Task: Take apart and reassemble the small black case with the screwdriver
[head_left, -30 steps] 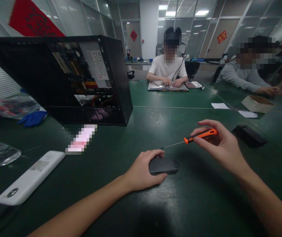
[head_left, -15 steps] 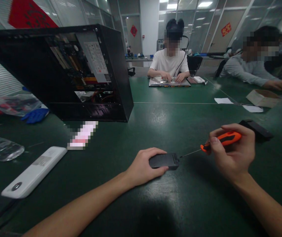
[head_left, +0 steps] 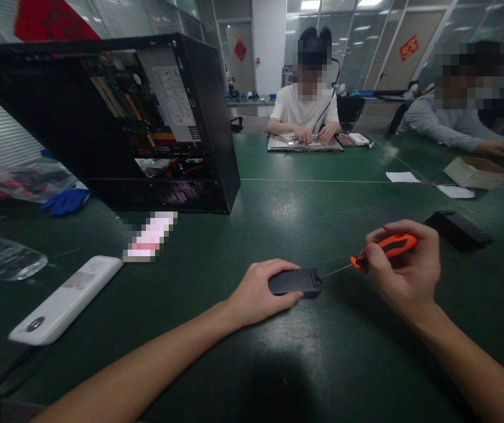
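On the green table (head_left: 217, 364), my left hand (head_left: 261, 294) grips a small black box (head_left: 294, 282) from its left end, with the thumb on the near side and fingers on the far side. My right hand (head_left: 406, 273) is closed around the orange and black handle of a screwdriver (head_left: 396, 245). The thin shaft slants down to the left, and its tip is at the right end of the box; whether it touches cannot be made out.
An open black computer case (head_left: 214, 129) stands at the left. Nearer are a white power strip (head_left: 69, 299), clear plastic packaging (head_left: 5, 255) and a blue glove (head_left: 66, 201). A black block (head_left: 459, 229) and open carton (head_left: 476, 171) lie right. Two people sit across the table.
My right hand has moved slightly left with the screwdriver, closer to the box. My left hand keeps its hold on the box. The camera view has shifted a little.
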Tool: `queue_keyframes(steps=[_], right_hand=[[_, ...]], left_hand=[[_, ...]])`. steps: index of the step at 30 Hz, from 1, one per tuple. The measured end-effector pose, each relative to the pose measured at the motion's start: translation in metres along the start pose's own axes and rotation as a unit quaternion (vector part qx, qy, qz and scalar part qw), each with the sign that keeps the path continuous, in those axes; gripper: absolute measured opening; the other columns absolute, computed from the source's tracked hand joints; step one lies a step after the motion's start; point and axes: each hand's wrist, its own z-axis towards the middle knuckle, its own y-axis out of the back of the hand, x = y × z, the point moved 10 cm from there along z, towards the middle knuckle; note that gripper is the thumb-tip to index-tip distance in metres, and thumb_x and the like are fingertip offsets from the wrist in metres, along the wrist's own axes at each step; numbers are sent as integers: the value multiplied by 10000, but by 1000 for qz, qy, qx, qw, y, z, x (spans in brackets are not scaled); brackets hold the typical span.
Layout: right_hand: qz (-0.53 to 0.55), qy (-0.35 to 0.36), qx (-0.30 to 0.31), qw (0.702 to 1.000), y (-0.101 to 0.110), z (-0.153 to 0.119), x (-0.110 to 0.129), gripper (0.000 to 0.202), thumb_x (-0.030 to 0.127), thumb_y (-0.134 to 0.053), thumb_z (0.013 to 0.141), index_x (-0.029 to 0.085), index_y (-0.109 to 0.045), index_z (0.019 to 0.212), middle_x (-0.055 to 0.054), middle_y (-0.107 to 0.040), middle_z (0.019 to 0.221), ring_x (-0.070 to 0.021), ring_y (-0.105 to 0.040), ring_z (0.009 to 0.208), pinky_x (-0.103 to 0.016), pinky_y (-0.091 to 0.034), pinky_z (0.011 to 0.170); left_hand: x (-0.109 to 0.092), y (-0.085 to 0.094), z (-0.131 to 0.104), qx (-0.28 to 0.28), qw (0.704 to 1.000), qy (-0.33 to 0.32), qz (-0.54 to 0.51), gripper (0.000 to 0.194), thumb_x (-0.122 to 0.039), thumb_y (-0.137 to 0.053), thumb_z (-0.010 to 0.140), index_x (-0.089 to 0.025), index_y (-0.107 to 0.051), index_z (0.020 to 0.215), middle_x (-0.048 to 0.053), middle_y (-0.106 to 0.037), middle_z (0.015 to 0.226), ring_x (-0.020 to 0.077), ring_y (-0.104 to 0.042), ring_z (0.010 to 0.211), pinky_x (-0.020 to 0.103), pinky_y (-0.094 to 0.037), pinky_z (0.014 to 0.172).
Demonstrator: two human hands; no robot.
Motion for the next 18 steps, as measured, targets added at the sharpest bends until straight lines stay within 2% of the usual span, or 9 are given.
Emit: queue_keyframes(steps=[4,8,10,13,15,18], right_hand=[[-28,34,-15,999,9,3,3,446,93,-709,869,254,-557,1257,9,-639,906,-138,-649,668,-272,-549,539],[-41,49,-47,997,18,5,5,455,96,-722,866,248,-574,1268,-2,-640,903,-152,-652,689,-286,-535,548],[-38,49,-46,997,18,5,5,470,97,-724,867,246,-572,1286,-5,-643,906,-156,-653,690,-296,-541,556],[-31,56,-31,997,13,5,6,488,101,-731,863,244,-567,1300,-12,-642,921,-160,-651,694,-306,-550,566],[-29,62,-29,997,12,5,8,486,103,-732,860,243,-568,1296,-14,-634,928,-161,-651,705,-304,-554,570],[-37,64,-25,997,10,5,11,481,110,-738,854,245,-573,1285,-14,-638,922,-168,-658,718,-300,-559,569]], left_hand=[[1,1,-1,2,1000,-4,10,393,-314,-817,846,-214,-710,1211,52,-759,1226,243,-721,1109,381,-533,1037],[-3,10,-7,43,998,-43,33,696,-249,-830,780,-226,-548,1416,79,-673,1360,262,-668,1201,402,-525,1076],[-7,12,-12,74,993,-72,59,782,-237,-820,766,-243,-488,1474,92,-616,1414,261,-663,1184,391,-560,1025],[-13,14,-17,69,989,-86,93,802,-322,-833,781,-251,-467,1491,126,-552,1452,295,-627,1259,418,-573,1025],[-17,4,-19,85,986,-81,117,888,-465,-872,760,-278,-450,1519,145,-498,1518,342,-611,1299,467,-584,1015],[-32,-22,-26,167,968,-126,137,968,-548,-889,704,-336,-457,1544,139,-349,1674,397,-614,1317,485,-606,964]])
